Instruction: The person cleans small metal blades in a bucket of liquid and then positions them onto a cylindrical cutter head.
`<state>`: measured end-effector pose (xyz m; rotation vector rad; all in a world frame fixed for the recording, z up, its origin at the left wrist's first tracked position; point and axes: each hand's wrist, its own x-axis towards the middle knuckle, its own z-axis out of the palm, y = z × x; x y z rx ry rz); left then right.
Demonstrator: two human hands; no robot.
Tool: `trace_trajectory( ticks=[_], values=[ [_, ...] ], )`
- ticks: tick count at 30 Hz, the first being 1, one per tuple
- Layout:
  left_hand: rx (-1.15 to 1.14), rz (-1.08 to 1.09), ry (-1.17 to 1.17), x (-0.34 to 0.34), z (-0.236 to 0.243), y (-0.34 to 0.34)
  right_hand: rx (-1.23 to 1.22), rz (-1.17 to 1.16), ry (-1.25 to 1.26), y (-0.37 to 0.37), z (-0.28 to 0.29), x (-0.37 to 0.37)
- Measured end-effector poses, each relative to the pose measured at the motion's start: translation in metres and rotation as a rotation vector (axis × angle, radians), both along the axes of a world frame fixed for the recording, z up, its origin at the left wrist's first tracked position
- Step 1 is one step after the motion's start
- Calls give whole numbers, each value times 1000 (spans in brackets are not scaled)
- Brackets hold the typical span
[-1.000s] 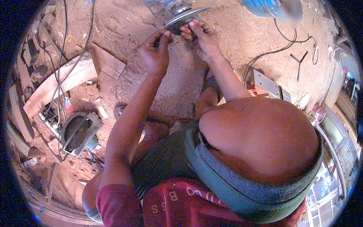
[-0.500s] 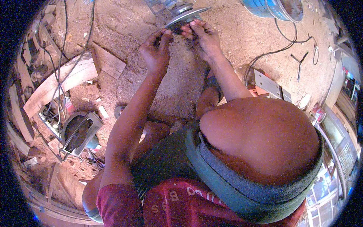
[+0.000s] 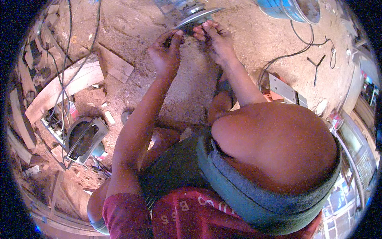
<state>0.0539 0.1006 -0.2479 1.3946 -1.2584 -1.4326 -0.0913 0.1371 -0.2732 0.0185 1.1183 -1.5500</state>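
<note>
A thin metal disc (image 3: 202,16), seen nearly edge-on, stands at the top centre on a round machine part (image 3: 191,8). My left hand (image 3: 167,49) is closed, its thumb and fingers pinched just below the disc's left end. Close under the disc's near side, my right hand (image 3: 217,42) has its thumb against curled fingers. Between the fingertips is a dark patch, and whatever they hold is too small or hidden to name. Both forearms reach forward over the bent legs.
A blue drum (image 3: 288,10) lies at the far right, with a black cable (image 3: 296,49) and a Y-shaped tool (image 3: 315,69) nearby. To the left are a curved board (image 3: 65,85), a circular saw (image 3: 85,139) and hanging cords (image 3: 63,79). Wood scraps and sawdust cover the ground.
Both hands stay at the disc's near side, in nearly the same pinched pose. The whole view has shifted by a few pixels.
</note>
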Motion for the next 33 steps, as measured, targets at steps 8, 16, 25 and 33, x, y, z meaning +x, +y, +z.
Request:
trace_trajectory(
  ticks=[8, 16, 25, 33],
  values=[
    [2, 36, 65, 3, -4, 1, -42, 10, 34, 0, -5, 3],
    [22, 66, 95, 3, -10, 2, -47, 34, 61, 0, -7, 5],
    [-1, 80, 115, 9, -14, 4, -46, 38, 19, -2, 1, 10],
    [-6, 56, -8, 12, 5, 3, -36, 57, 19, -2, 0, 13]
  ],
)
